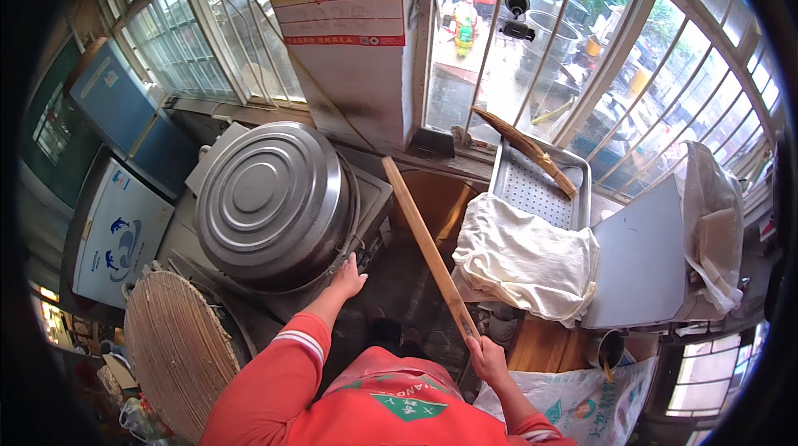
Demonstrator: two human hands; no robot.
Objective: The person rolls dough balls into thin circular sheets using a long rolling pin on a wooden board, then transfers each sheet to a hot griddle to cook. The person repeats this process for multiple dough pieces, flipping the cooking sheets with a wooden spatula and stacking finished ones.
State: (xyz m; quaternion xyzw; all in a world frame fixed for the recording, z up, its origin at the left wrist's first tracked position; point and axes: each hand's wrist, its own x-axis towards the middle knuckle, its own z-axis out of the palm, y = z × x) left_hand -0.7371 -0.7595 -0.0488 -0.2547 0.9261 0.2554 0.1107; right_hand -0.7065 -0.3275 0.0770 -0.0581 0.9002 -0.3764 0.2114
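A long flat wooden paddle or bar (430, 249) slants up and away in front of me. My right hand (489, 359) grips its near end, and its far end points toward the wall. My left hand (350, 277) reaches to the front edge of a stove (373, 206), just by the lower right side of a large metal pot (340, 221). Its fingertips are partly hidden, so I cannot tell whether they grip anything there. A domed lid with ringed ridges (265, 190) covers the pot.
A round slatted mat (177, 352) leans at the left, near a white freezer (121, 231). On the right are a perforated metal tray (530, 187) holding a brush-like bundle (530, 150), a cream cloth (527, 253), a grey board (642, 259) and a small metal pot (605, 347). Barred windows stand behind.
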